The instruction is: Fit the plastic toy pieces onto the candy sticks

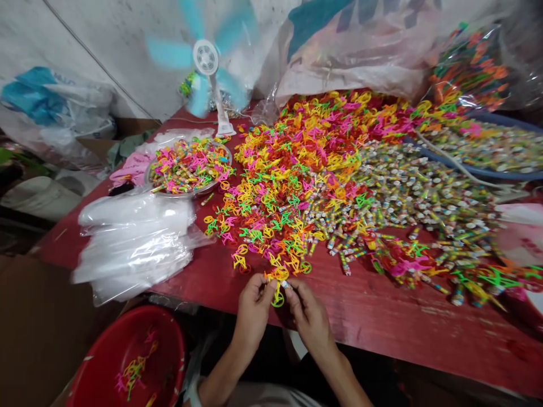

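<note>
At the table's front edge, my left hand (253, 311) pinches a small yellow plastic piece (278, 294) with ring shapes, a little like a toy bicycle. My right hand (310, 316) is close beside it, thumb and fingers closed on a small printed tube (287, 284) with a white end. Tube and yellow piece are together between my fingertips; I cannot tell whether they are joined. Just beyond my hands spreads a pile of bright plastic pieces (271, 198) in yellow, pink, green and orange. To its right lies a heap of similar printed tubes (407, 181).
Clear plastic bags (139, 237) lie stacked on the red table (382, 311) at left, below a full bowl (231, 164). A fan (206, 56) spins at the back. A red tub (169, 339) with some pieces stands lower left. A blue basin (479, 175) of tubes sits right.
</note>
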`<act>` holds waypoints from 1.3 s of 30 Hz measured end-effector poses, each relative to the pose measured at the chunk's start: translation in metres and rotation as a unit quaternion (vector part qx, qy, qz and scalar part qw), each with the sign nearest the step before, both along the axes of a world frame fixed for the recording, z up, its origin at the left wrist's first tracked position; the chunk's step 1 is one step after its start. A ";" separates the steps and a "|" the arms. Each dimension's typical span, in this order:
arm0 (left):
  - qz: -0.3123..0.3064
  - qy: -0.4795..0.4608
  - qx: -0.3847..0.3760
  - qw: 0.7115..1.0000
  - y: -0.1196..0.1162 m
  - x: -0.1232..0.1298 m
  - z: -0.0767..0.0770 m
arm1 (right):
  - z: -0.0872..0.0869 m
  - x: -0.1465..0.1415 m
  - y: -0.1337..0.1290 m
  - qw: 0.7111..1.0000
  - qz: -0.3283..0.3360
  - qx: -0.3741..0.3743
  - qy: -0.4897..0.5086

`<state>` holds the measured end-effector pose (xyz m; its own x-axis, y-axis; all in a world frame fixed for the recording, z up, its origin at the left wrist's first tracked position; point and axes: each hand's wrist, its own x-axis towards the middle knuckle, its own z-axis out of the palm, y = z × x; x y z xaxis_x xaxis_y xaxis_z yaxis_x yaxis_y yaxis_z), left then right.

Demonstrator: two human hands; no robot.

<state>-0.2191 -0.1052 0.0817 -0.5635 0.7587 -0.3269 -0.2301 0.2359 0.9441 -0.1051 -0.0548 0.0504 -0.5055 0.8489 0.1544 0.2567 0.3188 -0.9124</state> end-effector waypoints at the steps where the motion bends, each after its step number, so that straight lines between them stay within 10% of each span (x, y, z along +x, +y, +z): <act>1: -0.003 0.005 -0.001 1.000 0.000 0.000 0.000 | 0.000 0.000 0.001 1.000 0.002 0.006 0.002; 15: 0.059 0.098 -0.057 0.992 -0.001 0.004 -0.022 | 0.002 -0.005 -0.003 0.985 0.056 0.164 -0.021; 22: 0.031 0.137 -0.051 0.989 -0.005 0.001 -0.013 | -0.001 -0.006 -0.010 0.997 0.056 0.051 0.002; 39: 0.025 0.259 -0.059 0.964 0.002 0.009 -0.012 | 0.004 -0.004 -0.017 0.990 0.043 0.132 -0.028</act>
